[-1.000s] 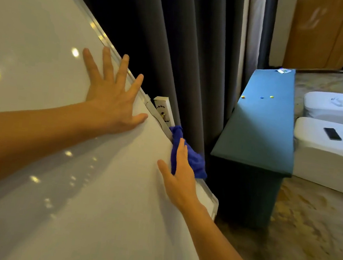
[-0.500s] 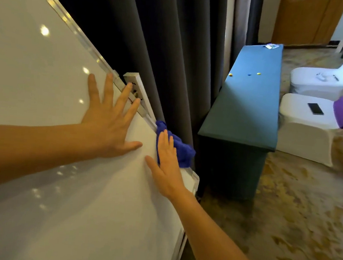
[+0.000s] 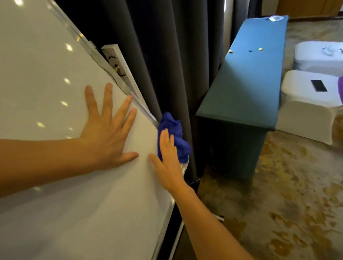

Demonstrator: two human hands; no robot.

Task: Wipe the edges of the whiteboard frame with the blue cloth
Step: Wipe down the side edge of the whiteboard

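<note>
The whiteboard (image 3: 43,95) fills the left of the head view, its silver frame edge (image 3: 75,33) running diagonally down to a lower right corner. My left hand (image 3: 109,131) lies flat on the board face with fingers spread. My right hand (image 3: 169,161) presses the blue cloth (image 3: 175,134) against the frame edge near that corner, fingers over the cloth. The cloth bunches over the edge toward the curtain.
Dark grey curtains (image 3: 164,44) hang right behind the board. A white bracket (image 3: 118,65) sticks up behind the frame. A teal table (image 3: 249,81) with small magnets stands to the right. White covered chairs (image 3: 309,102) stand beyond, one holding a phone (image 3: 319,85). Patterned carpet covers the floor.
My right hand has slid the cloth down along the frame edge toward the lower right corner. My left hand stays flat on the board. The view has tilted lower.
</note>
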